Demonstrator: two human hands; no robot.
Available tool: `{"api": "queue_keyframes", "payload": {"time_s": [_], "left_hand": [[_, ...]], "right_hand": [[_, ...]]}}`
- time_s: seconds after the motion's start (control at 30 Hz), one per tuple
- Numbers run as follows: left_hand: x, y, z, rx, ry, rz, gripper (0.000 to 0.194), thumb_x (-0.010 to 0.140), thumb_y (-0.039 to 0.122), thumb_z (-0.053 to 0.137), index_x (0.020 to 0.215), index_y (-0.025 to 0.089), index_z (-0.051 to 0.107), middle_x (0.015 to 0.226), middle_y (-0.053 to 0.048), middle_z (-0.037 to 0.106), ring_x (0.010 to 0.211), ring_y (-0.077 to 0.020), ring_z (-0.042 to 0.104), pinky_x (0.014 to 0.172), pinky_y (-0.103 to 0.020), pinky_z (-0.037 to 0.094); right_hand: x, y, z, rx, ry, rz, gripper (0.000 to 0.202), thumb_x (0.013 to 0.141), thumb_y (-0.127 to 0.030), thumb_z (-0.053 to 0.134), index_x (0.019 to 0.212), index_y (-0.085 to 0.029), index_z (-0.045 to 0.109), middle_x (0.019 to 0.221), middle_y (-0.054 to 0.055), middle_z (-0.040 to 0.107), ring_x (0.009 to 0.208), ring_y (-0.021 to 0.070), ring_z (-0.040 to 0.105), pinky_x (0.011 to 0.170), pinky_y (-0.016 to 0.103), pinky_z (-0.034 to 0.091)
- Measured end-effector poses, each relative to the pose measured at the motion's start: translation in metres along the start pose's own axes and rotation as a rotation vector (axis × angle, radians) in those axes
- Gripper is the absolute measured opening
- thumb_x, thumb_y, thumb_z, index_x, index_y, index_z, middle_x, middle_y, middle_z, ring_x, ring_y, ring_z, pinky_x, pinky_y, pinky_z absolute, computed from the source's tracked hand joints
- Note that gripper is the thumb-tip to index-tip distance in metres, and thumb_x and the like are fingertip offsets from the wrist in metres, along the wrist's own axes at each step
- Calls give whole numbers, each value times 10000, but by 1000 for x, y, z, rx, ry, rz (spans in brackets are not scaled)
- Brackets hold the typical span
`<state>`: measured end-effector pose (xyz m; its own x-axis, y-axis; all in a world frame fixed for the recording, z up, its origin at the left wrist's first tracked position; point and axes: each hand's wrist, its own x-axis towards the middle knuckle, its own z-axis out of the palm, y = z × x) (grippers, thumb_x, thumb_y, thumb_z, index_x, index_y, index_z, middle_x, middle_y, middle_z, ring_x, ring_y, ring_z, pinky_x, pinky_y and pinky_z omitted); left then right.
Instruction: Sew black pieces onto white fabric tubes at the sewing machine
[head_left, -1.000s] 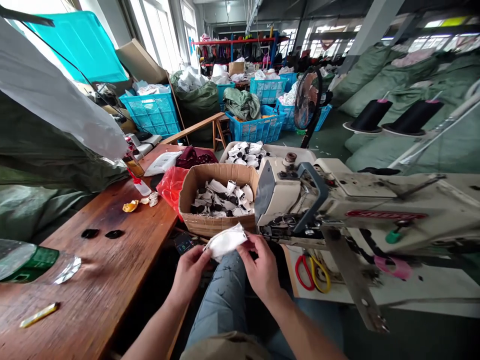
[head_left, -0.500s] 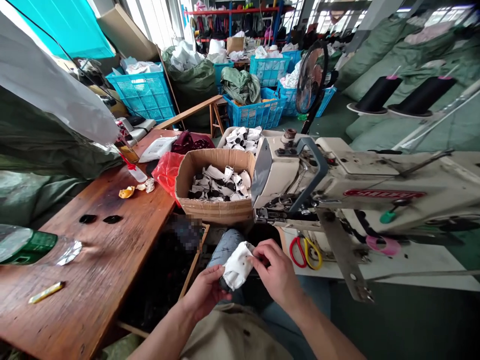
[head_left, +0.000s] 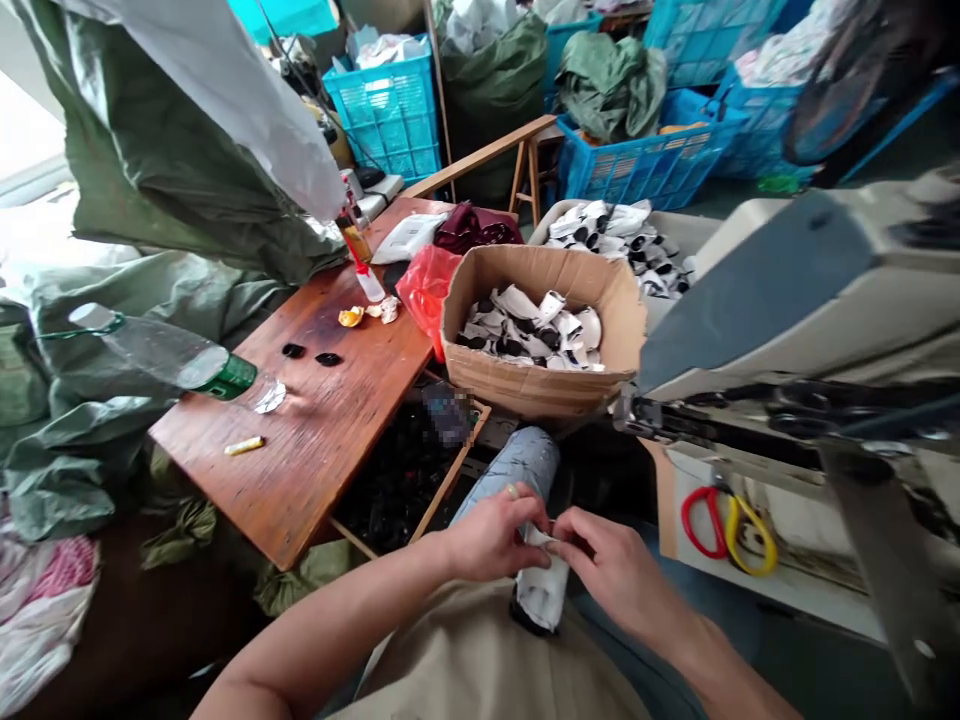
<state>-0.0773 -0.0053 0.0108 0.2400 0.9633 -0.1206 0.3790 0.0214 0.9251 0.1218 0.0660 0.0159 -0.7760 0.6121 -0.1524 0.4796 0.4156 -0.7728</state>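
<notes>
A small white fabric piece with a black edge [head_left: 541,592] hangs over my lap, its black end pointing down toward me. My left hand [head_left: 504,535], with a ring on one finger, pinches its upper end. Right beside it, my right hand [head_left: 596,550] grips the same end between thumb and fingers. The fingertips of both hands almost meet there. Similar white and black pieces [head_left: 525,320] lie heaped in the cardboard box [head_left: 540,385] ahead of my hands.
A sewing machine [head_left: 780,290] stands at the right, with red and yellow scissors [head_left: 727,530] on its bed. At the left, a wooden table [head_left: 315,430] holds a plastic bottle [head_left: 217,372] and a yellow stick [head_left: 244,445]. Below its edge is an open drawer [head_left: 450,470].
My left hand has moved from the lower side of the fabric piece up to its top end, close to my right hand. The piece now hangs downward. The view has turned left and down.
</notes>
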Motion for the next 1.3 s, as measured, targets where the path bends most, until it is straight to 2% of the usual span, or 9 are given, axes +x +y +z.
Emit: {"api": "queue_keyframes", "payload": {"time_s": [0.27,0.47,0.63,0.73,0.83,0.97,1.1,1.2,1.3], "left_hand": [[-7,-14,-5,337,6,28,228,892,339,698,1062,187,708,1112,-103,650,966,-243,632,854,-341,526],[-20,1,-25,657,-19,39,141,900,207,594,983,151,694,1149,-162,650,1129,-359,565,1084,-653,349],[-29,-44,-39,-57,-51,101,165,880,327,693,859,164,691,1020,-116,678,1005,-244,612,952,-366,495],[-41,-74,-36,-468,86,101,341,865,487,707,808,152,682,844,-68,627,861,-192,577,844,-321,485],[-59,-85,-28,-569,274,-20,467,845,601,693,818,135,692,787,-36,565,787,-167,520,789,-313,452],[-85,-75,-26,-451,445,-51,409,894,529,678,873,126,745,861,-72,613,851,-186,537,832,-319,446],[-105,-66,-31,-367,565,-81,310,888,440,723,976,152,795,898,-85,628,840,-181,568,800,-301,465],[-111,-65,-31,-378,582,-85,311,860,438,756,1014,173,808,899,-85,644,832,-179,578,794,-297,469],[-106,-68,-27,-456,568,-114,348,824,482,781,989,177,810,910,-87,653,858,-193,583,821,-317,466]], "right_hand": [[13,3,10,5,58,-138,184,973,-312,532,809,-249,588,824,42,648,736,179,637,665,266,501],[31,-10,22,-56,41,-280,185,982,-258,519,859,-244,657,873,65,677,787,171,681,700,249,535],[55,-21,18,133,-167,-146,271,974,-372,579,748,-230,628,852,69,631,771,178,624,683,268,533],[91,-15,29,436,-399,-17,349,887,-499,701,727,-198,623,836,47,603,701,153,582,585,254,511],[141,-6,74,715,-530,167,470,866,-640,651,789,-177,614,695,3,559,532,109,520,478,236,465],[193,-13,178,383,-391,298,294,857,-387,721,1039,-166,655,798,13,677,633,135,626,596,251,518],[205,-30,259,241,-296,320,251,852,-289,726,1052,-145,680,843,75,716,819,213,687,752,311,513],[202,-33,278,216,-257,298,139,852,-278,710,948,-177,698,810,49,715,787,205,687,737,300,507],[195,-27,267,251,-215,220,87,834,-240,704,903,-194,679,813,7,696,741,167,662,702,268,522]]}}
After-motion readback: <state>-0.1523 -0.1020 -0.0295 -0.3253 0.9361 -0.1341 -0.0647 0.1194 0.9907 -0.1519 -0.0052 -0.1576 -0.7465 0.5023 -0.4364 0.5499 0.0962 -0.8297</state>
